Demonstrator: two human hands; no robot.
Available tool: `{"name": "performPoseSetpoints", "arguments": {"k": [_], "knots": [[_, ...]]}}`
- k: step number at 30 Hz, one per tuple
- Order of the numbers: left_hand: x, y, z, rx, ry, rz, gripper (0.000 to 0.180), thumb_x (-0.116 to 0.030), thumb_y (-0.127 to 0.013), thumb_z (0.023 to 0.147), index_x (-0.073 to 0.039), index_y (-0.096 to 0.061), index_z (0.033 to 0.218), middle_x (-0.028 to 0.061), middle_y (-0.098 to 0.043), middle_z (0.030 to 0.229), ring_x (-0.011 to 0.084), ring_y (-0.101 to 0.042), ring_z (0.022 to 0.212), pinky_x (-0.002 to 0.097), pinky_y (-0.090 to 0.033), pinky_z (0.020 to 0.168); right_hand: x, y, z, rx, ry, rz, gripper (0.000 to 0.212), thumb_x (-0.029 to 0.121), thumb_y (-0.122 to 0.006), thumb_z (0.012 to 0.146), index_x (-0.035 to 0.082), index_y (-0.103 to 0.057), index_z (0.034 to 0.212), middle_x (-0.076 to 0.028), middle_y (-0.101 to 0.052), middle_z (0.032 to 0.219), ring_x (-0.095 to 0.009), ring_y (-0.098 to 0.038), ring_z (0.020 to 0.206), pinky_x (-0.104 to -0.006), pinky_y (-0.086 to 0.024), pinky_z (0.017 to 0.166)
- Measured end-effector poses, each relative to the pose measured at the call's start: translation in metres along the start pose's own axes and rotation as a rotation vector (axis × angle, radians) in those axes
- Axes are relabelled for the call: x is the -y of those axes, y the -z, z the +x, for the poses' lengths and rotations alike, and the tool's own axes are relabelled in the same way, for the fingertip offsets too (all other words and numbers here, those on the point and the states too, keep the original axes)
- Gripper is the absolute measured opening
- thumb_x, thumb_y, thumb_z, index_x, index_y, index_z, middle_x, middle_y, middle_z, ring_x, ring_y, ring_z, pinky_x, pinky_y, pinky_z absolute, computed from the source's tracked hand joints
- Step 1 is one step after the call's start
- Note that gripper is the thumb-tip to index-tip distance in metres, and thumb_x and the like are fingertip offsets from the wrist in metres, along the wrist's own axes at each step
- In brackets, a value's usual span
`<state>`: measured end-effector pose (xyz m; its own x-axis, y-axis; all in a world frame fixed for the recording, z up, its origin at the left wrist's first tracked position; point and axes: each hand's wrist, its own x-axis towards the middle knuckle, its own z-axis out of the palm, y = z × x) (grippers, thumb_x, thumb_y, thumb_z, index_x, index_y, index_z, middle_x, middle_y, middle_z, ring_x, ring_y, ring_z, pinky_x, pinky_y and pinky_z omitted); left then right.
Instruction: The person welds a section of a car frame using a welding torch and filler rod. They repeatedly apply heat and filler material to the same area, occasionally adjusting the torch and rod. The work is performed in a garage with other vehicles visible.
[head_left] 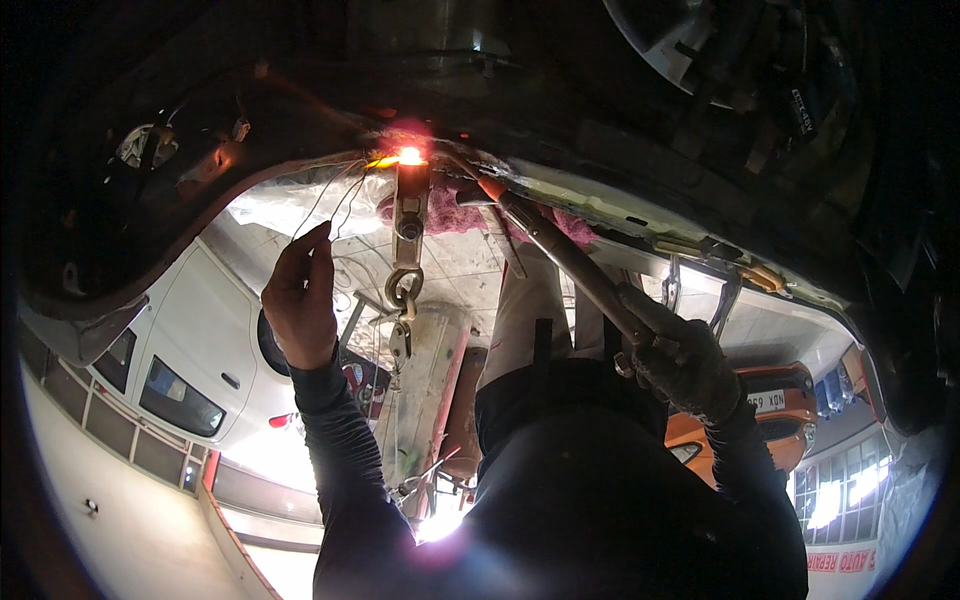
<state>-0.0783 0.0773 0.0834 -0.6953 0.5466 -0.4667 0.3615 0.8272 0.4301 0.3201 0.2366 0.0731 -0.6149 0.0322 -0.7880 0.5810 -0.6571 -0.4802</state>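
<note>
My left hand (305, 295), bare, is closed with thumb and fingertips pinched on a thin bent wire (352, 192). The wire runs up toward a bright orange flame (411, 156) at the edge of a dark car body panel (300, 160). My right hand (690, 365), in a grey work glove, is wrapped round the handle of a gas torch (565, 255), whose thin neck points up and left toward the glow. Right below the flame a metal pull clamp (408, 215) hangs from the panel edge. A shackle (402, 288) joins it to a hook underneath.
Dark red cloth (450, 215) lies behind the clamp, with clear plastic sheeting (310, 205) to its left. A long metal beam (425, 365) stands below the clamp. A white car (195, 340) is at the left, an orange car (795, 400) at the right.
</note>
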Motion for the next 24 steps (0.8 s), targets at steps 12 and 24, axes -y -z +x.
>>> {"name": "performPoseSetpoints", "arguments": {"k": [12, 24], "knots": [[-0.0055, 0.0019, -0.0003, 0.028, 0.054, 0.015, 0.024, -0.01, -0.065, 0.104, 0.001, -0.075, 0.123, 0.0086, -0.078, 0.112, 0.0119, -0.067, 0.102, 0.0279, -0.051, 0.094, 0.0018, 0.0027, 0.0012, 0.015, -0.042, 0.026, 0.061, 0.024, -0.064, 0.105, 0.012, -0.043, 0.161, -0.024, -0.076, 0.117, -0.028, -0.079, 0.099, -0.0399, -0.063, 0.091], [0.001, -0.0009, 0.0005, 0.005, 0.019, -0.049, 0.023, -0.011, -0.068, 0.103, -0.003, -0.076, 0.123, 0.0051, -0.079, 0.106, 0.0059, -0.065, 0.093, 0.0243, -0.051, 0.084, -0.0056, 0.0001, 0.0026, -0.015, 0.022, 0.011, 0.063, 0.032, -0.066, 0.104, 0.012, -0.045, 0.16, -0.023, -0.075, 0.12, -0.027, -0.08, 0.096, -0.0379, -0.063, 0.087]]}}
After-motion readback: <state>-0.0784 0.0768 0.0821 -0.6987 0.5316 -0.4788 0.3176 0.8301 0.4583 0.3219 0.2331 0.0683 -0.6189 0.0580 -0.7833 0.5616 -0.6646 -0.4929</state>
